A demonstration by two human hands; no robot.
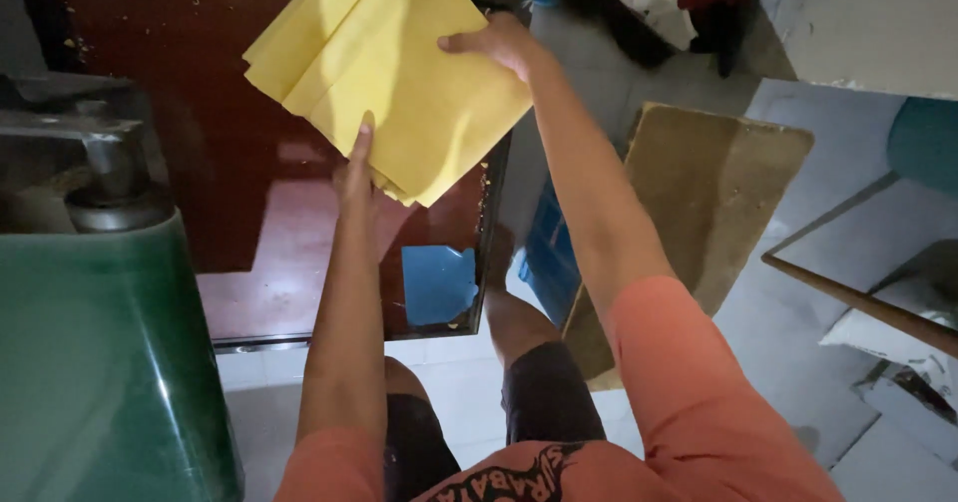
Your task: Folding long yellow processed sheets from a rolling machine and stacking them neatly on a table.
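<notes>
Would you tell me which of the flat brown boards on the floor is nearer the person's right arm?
The large tan board lying flat just beyond the right forearm. The other, a thin brown-edged panel, lies farther right, near the frame edge.

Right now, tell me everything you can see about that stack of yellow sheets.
The yellow sheets look like plain paper or thin card, several fanned in a loose stack with corners offset. They are held tilted above the dark red tabletop, the left hand supporting the lower edge and the right hand gripping the right edge.
</notes>
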